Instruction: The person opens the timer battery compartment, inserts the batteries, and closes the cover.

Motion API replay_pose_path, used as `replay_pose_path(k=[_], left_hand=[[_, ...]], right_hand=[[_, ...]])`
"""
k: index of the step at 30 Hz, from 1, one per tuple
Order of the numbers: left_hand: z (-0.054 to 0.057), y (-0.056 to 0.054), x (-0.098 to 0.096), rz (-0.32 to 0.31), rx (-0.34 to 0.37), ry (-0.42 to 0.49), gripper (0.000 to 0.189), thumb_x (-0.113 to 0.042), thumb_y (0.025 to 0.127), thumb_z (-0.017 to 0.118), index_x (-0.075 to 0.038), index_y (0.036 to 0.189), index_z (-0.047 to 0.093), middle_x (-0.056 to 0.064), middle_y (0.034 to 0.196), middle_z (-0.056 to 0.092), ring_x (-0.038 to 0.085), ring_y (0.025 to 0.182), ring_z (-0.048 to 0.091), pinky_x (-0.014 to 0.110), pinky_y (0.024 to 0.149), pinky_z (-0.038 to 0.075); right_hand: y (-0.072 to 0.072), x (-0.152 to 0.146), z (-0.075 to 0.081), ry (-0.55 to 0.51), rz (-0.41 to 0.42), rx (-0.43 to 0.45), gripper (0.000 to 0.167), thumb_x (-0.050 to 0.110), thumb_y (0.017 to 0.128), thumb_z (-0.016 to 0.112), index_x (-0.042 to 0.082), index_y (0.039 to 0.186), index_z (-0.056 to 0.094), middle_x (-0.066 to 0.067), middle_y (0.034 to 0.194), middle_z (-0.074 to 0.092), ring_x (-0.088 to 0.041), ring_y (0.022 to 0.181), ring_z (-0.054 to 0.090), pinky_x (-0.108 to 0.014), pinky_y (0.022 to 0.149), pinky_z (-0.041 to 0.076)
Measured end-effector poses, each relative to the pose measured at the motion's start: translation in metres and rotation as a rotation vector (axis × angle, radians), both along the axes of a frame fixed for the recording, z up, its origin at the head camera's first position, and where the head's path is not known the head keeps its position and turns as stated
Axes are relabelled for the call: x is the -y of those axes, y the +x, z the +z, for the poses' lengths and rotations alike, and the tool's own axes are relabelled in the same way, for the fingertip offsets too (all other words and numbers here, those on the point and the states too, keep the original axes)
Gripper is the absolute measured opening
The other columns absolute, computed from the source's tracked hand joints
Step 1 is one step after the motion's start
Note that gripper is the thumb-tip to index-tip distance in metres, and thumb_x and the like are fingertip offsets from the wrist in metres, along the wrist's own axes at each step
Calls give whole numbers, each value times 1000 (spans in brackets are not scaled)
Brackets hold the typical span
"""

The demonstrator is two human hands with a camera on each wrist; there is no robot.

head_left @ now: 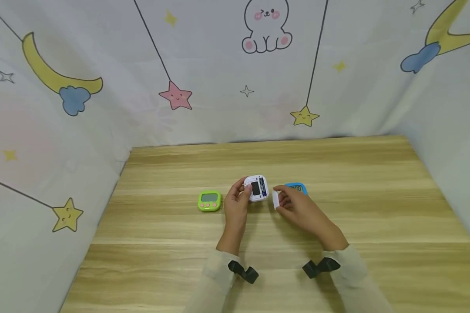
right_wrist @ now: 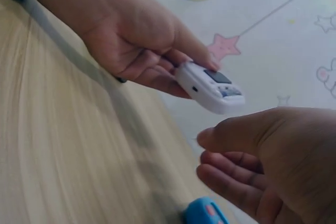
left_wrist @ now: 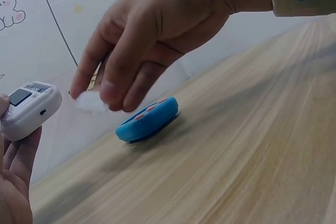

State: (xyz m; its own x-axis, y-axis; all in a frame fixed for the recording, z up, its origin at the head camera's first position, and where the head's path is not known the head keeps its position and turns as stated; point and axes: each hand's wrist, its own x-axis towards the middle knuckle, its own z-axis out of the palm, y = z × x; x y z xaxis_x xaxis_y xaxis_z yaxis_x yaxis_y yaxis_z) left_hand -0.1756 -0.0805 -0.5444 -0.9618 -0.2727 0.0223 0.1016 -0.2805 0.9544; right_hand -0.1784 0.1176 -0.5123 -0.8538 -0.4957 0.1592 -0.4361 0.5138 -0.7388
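My left hand (head_left: 236, 206) grips a white digital timer (head_left: 257, 188) by its left side, thumb on the back, which faces up. A dark rectangular patch and an uncovered battery compartment with a battery (head_left: 263, 187) show on that back. Just right of it, my right hand (head_left: 305, 211) pinches a small white cover (head_left: 276, 200) between thumb and fingers. Apart from the timer, the cover (left_wrist: 91, 102) appears blurred in the left wrist view. A blue timer (left_wrist: 148, 120) lies on the table under the right hand, partly hidden by it in the head view.
A green timer (head_left: 209, 201) with pink buttons lies on the wooden table (head_left: 149, 261), left of my left hand. White cloth (head_left: 219, 121) printed with stars and moons hangs behind the table and along its sides. Both wrists carry black straps (head_left: 243, 272).
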Motion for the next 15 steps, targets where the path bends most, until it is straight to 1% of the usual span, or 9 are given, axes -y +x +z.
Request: replay_pose_path(k=[2, 5, 8, 11, 15], left_hand=[[0, 0, 0, 7, -6, -1, 34, -8, 93, 66, 2, 125, 62, 2, 92, 58, 7, 83, 60, 16, 63, 49], [0, -1, -1, -5, -10, 4, 34, -9, 92, 68, 1, 125, 63, 3, 93, 59, 8, 82, 62, 17, 62, 49], [-1, 0, -2, -43, -4, -8, 35, -10, 92, 68, -1, 125, 63, 3, 94, 60, 9, 82, 63, 18, 62, 50], [-1, 2, -4, -85, 4, -30, 35, -11, 92, 69, -1, 125, 63, 4, 94, 61, 9, 81, 63, 19, 60, 49], [-2, 3, -6, -147, 15, -44, 36, -13, 92, 69, -2, 125, 63, 5, 98, 63, 11, 85, 64, 19, 64, 52]], right_hand=[[-1, -2, 4, -51, -19, -42, 54, 1, 84, 74, 0, 133, 51, -3, 97, 58, -16, 88, 62, -29, 77, 55], [-1, -3, 8, -128, -43, -88, 56, -2, 84, 74, 2, 134, 50, -5, 100, 58, -17, 92, 62, -27, 78, 55], [0, -3, 11, -199, -56, -117, 57, -2, 84, 74, 4, 136, 50, -6, 102, 58, -18, 95, 61, -27, 79, 55], [2, -1, 13, -253, -49, -124, 58, -1, 85, 73, 6, 137, 50, -6, 103, 58, -19, 96, 60, -29, 79, 56], [4, 1, 15, -262, -34, -108, 56, 0, 85, 74, 6, 137, 52, -6, 104, 59, -20, 97, 61, -32, 78, 56]])
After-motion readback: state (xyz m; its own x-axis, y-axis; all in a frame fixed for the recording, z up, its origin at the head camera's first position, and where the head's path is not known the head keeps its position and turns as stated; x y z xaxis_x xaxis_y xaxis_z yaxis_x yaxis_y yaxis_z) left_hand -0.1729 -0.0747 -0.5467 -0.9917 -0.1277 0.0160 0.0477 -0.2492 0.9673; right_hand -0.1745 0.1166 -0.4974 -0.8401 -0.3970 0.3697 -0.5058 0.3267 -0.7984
